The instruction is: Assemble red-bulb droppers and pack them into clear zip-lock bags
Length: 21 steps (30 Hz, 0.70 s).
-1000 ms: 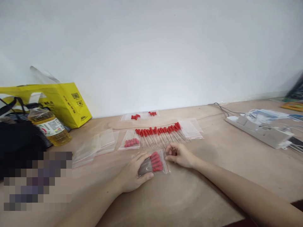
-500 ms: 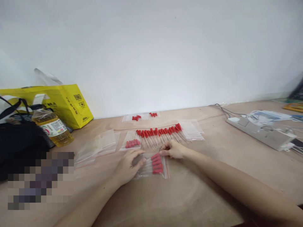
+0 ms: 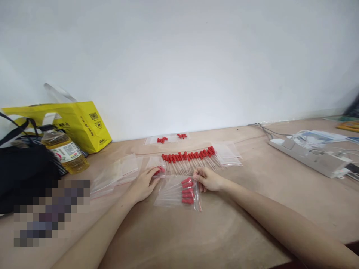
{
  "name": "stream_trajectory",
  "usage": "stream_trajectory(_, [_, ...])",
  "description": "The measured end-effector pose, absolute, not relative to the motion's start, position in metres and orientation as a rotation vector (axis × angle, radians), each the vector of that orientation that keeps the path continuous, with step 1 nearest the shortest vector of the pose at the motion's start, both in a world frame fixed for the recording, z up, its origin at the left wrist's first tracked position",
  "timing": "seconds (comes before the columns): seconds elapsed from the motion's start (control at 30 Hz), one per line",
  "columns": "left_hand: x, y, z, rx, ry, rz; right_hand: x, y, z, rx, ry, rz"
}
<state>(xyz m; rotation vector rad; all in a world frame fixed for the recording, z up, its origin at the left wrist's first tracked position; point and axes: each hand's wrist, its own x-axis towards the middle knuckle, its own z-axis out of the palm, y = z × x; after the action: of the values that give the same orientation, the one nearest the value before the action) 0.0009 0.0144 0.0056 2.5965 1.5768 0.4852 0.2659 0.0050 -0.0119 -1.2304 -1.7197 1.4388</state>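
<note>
A clear zip bag (image 3: 168,193) lies in front of me, holding several droppers with red rubber bulbs (image 3: 187,195) toward its right end and pale stems pointing left. My right hand (image 3: 206,180) pinches the far corner of this bag by its zip edge. To its left, my left hand (image 3: 145,183) has thumb and fingers apart, away from that bag. Its fingertips are over or touching a second zip bag (image 3: 151,162) with red bulbs in it, partly covered by the hand. Just beyond, a row of loose droppers (image 3: 190,157) lies side by side, bulbs away from me.
Flat zip bags (image 3: 122,168) lie at left and more bags (image 3: 227,153) at right. Filled bags (image 3: 171,139) rest by the wall. A yellow bag (image 3: 92,127), an oil bottle (image 3: 66,151) and a black bag (image 3: 25,175) stand left; a power strip (image 3: 305,157) is right.
My left hand has let go of the front bag and moved left to the second bag, covering some bulbs. The front bag lies flatter; my right hand still grips its zip end.
</note>
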Motion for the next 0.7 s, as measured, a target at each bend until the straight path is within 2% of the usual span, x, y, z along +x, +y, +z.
stream_trajectory(0.27, [-0.005, 0.023, -0.008, 2.598, 1.903, 0.492, 0.245, -0.003, -0.016, -1.146, -1.628, 1.572])
stream_trajectory(0.47, [-0.005, 0.023, 0.002, 2.596, 1.878, 0.549, 0.224, -0.005, -0.012, -1.226, -1.445, 1.71])
stream_trajectory(0.6, [0.006, 0.039, 0.019, 2.251, 1.816, 0.75, 0.229, -0.005, -0.013, -1.188, -1.396, 1.726])
stream_trajectory(0.7, [0.018, 0.066, 0.023, 2.066, 1.884, 0.741, 0.237, -0.005, -0.015, -1.189, -1.372, 1.714])
